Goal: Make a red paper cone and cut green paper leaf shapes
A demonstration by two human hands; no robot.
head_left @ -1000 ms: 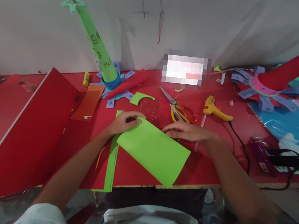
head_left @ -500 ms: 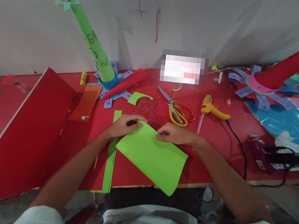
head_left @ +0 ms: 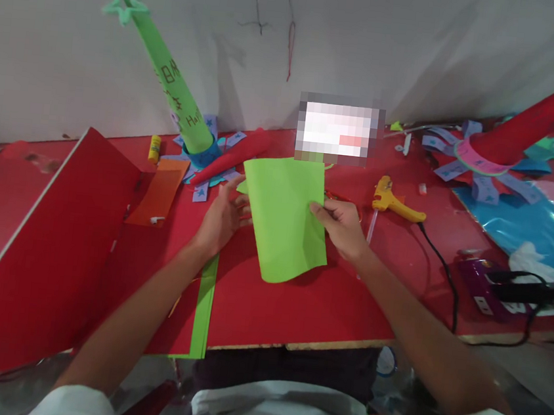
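A light green sheet of paper (head_left: 285,221), slightly curved, is held up over the red table. My right hand (head_left: 345,228) pinches its right edge, thumb on the near face and fingers behind. My left hand (head_left: 224,218) is beside the sheet's left edge, fingers spread and apart from one another; whether its fingertips touch the paper is hard to see. Behind the sheet, the scissors (head_left: 342,200) are mostly hidden, with only a bit of red handle showing. Below my left hand lie narrow green paper strips (head_left: 203,312).
A yellow glue gun (head_left: 399,204) with a black cord lies right of my right hand. A green paper tower (head_left: 176,84) stands at the back left, near a glue stick (head_left: 154,148). An upright red board (head_left: 50,243) is at left; a purple box (head_left: 479,288) sits at right.
The green sheet has been turned and lifted away from me, now covering most of the scissors. My left hand has moved off its top edge and opened; my right hand has shifted along to its right side.
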